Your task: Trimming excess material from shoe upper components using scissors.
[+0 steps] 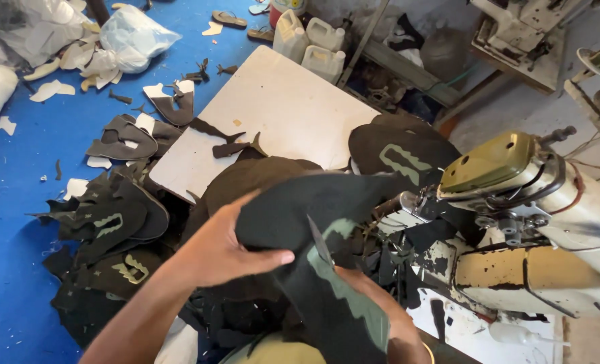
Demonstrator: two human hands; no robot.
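The blue floor is taking up the left of the view, strewn with black cut pieces. A white board is lying ahead, and a worn sewing machine is standing at the right. White jugs are sitting beyond the board. At centre, the person is holding a black upper with a pale green patch (shaped like a jagged strip), just left of the machine's head. The left hand is clamping the upper's edge, thumb on top. The right hand is lying mostly under the fabric; its grip cannot be made out. Keeping the piece flat and taut between both hands would likely serve the handling well.
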